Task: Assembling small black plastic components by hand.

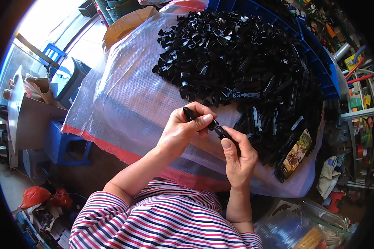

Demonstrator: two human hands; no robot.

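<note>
My left hand [182, 128] is closed round a small black plastic part [188, 113], with thumb and forefinger pinching it. In my right hand [241, 159] another slim black plastic part [221, 132] is gripped between thumb and fingers. The ends of the two parts meet between my hands; whether they are joined, I cannot tell. Just beyond lies a big heap of black plastic parts [220, 45], curved clip-like bits at the far left and longer strips at the right. The heap rests on a whitish woven sack sheet [124, 91] with red edging.
Blue plastic crates [320, 58] border the heap at the far right. A flat rectangular thing with a picture on it [297, 153] lies near the heap's right end. At left stand a blue stool [66, 143] and a table [37, 116]. Cluttered shelves [357, 116] fill the right side.
</note>
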